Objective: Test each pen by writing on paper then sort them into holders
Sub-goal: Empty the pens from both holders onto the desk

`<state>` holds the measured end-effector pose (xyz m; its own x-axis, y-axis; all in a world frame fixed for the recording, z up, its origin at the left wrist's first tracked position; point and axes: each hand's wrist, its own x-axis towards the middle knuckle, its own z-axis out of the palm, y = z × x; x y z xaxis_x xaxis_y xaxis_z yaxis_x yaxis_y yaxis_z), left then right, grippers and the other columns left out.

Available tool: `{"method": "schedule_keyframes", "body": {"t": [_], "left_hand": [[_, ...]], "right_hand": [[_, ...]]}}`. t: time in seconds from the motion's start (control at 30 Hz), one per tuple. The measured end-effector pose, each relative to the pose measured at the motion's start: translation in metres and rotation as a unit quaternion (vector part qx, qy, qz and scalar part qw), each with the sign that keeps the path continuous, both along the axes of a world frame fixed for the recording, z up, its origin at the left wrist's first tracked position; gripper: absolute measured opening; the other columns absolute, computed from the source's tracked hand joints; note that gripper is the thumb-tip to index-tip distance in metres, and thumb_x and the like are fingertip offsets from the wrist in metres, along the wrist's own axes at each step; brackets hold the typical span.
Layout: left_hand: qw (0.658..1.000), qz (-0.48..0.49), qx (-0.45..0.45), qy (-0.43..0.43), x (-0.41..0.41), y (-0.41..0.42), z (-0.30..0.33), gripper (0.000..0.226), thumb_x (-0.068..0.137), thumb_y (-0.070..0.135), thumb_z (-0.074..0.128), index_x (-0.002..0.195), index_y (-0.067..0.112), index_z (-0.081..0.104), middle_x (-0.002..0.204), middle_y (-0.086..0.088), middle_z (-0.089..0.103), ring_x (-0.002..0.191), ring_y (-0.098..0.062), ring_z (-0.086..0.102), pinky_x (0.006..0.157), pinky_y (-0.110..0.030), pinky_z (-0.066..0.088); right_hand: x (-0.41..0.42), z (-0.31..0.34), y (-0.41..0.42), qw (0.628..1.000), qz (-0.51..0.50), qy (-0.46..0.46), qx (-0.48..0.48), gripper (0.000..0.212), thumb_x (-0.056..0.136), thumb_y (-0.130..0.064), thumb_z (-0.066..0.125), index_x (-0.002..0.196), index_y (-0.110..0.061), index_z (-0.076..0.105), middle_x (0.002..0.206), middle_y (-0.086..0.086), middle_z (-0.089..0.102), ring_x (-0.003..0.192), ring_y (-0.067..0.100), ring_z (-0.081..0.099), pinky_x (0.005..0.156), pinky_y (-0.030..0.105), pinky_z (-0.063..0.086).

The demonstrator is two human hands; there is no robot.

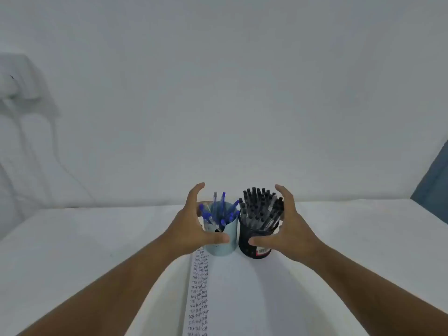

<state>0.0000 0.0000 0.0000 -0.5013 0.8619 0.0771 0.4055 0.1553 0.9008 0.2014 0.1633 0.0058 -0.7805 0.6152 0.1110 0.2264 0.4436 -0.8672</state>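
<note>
Two holders stand side by side at the middle of a white table [339,238], touching or very nearly touching. The light blue holder [226,243] is on the left and carries blue pens [221,210], which stand upright or lean outward over the rim. The black holder [252,243] is on the right and is packed with black-capped pens [260,207]; a red and white label shows low on its front. The left hand [191,226] is cupped around the outer side of the light blue holder, with the thumb lying across the front wall and the fingers curved toward the far side. The right hand [289,226] is cupped in the same way around the black holder, thumb on the front wall, fingers arched beside the pen tops. Whether the far fingers of either hand press the holder walls cannot be told. A sheet of paper [242,299] lies in front of the holders, between the forearms, with a column of small handwritten test words along its left side. A plain white wall [242,93] stands behind the table.
</note>
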Motion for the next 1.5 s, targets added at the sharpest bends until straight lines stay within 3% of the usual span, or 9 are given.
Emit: {"method": "schedule_keyframes", "body": {"t": [0.17, 0.27, 0.43, 0.53, 0.73, 0.93, 1.13, 1.3, 1.5], "left_hand": [[0.996, 0.043, 0.076, -0.035, 0.0, 0.008, -0.04, 0.091, 0.051, 0.028, 0.101, 0.126, 0.043, 0.051, 0.111, 0.01, 0.073, 0.107, -0.013, 0.069, 0.085, -0.032, 0.059], [0.991, 0.052, 0.124, -0.015, -0.003, 0.006, -0.043, 0.07, 0.058, 0.016, 0.098, 0.116, 0.035, 0.064, 0.111, 0.009, 0.074, 0.1, -0.013, 0.071, 0.078, -0.026, 0.059], [0.98, 0.084, 0.17, 0.064, -0.025, -0.021, -0.03, 0.086, 0.048, 0.029, 0.1, 0.124, 0.041, 0.061, 0.12, 0.012, 0.069, 0.103, -0.009, 0.068, 0.078, -0.028, 0.061], [0.967, 0.13, 0.174, 0.137, -0.04, -0.054, -0.024, 0.084, 0.048, 0.024, 0.101, 0.114, 0.054, 0.059, 0.119, 0.019, 0.066, 0.099, -0.003, 0.066, 0.079, -0.021, 0.059], [0.941, 0.185, 0.136, 0.248, -0.075, -0.131, -0.03, 0.086, 0.055, 0.015, 0.097, 0.128, 0.04, 0.057, 0.121, 0.022, 0.057, 0.107, 0.012, 0.053, 0.077, -0.003, 0.044], [0.883, 0.2, 0.043, 0.423, -0.112, -0.189, -0.044, 0.087, 0.057, 0.026, 0.082, 0.138, 0.036, 0.053, 0.129, 0.019, 0.053, 0.116, -0.011, 0.055, 0.093, -0.04, 0.053], [0.813, 0.223, -0.008, 0.537, -0.137, -0.206, -0.063, 0.089, 0.056, 0.007, 0.081, 0.136, 0.035, 0.056, 0.132, 0.016, 0.056, 0.129, -0.016, 0.049, 0.1, -0.045, 0.037], [0.807, 0.215, -0.017, 0.55, -0.15, -0.211, -0.069, 0.092, 0.057, 0.004, 0.085, 0.137, 0.035, 0.052, 0.133, 0.017, 0.055, 0.132, -0.02, 0.046, 0.103, -0.053, 0.037], [0.811, 0.237, -0.003, 0.535, -0.163, -0.223, -0.068, 0.093, 0.053, -0.002, 0.084, 0.13, 0.038, 0.05, 0.126, 0.015, 0.058, 0.124, -0.02, 0.052, 0.101, -0.06, 0.042]], "right_hand": [[-0.018, -0.053, 0.001, 0.994, -0.054, 0.096, -0.001, 0.108, 0.055, -0.017, 0.099, 0.135, -0.041, 0.03, 0.109, -0.041, 0.059, 0.105, -0.011, 0.06, 0.079, 0.009, 0.047], [-0.024, -0.066, 0.002, 0.988, -0.085, 0.129, 0.019, 0.084, 0.056, -0.016, 0.098, 0.119, -0.035, 0.047, 0.103, -0.035, 0.064, 0.099, -0.008, 0.063, 0.077, 0.012, 0.047], [-0.037, -0.05, -0.008, 0.981, -0.055, 0.164, 0.083, 0.079, 0.053, -0.018, 0.098, 0.118, -0.031, 0.054, 0.099, -0.03, 0.067, 0.092, -0.011, 0.063, 0.073, 0.004, 0.045], [-0.053, -0.033, -0.026, 0.979, -0.012, 0.155, 0.128, 0.083, 0.054, -0.029, 0.098, 0.123, -0.038, 0.052, 0.101, -0.028, 0.067, 0.092, -0.009, 0.063, 0.076, 0.012, 0.048], [-0.101, -0.018, -0.072, 0.973, 0.062, 0.146, 0.171, 0.082, 0.058, -0.025, 0.095, 0.126, -0.041, 0.052, 0.101, -0.023, 0.067, 0.091, -0.008, 0.064, 0.072, 0.006, 0.047], [-0.144, -0.019, -0.109, 0.947, 0.077, 0.049, 0.308, 0.086, 0.052, -0.046, 0.086, 0.127, -0.047, 0.046, 0.098, -0.019, 0.065, 0.093, 0.01, 0.061, 0.097, 0.043, 0.046], [-0.159, -0.016, -0.134, 0.858, 0.085, -0.111, 0.494, 0.1, 0.061, -0.047, 0.08, 0.146, -0.035, 0.028, 0.098, -0.014, 0.053, 0.104, 0.017, 0.051, 0.102, 0.035, 0.029], [-0.17, -0.013, -0.152, 0.787, 0.095, -0.134, 0.595, 0.086, 0.062, -0.055, 0.076, 0.133, -0.029, 0.034, 0.1, -0.008, 0.063, 0.096, 0.019, 0.05, 0.091, 0.034, 0.033], [-0.178, -0.009, -0.163, 0.761, 0.1, -0.099, 0.634, 0.073, 0.062, -0.05, 0.073, 0.124, -0.032, 0.04, 0.094, -0.008, 0.061, 0.092, 0.019, 0.049, 0.09, 0.035, 0.035]]}}
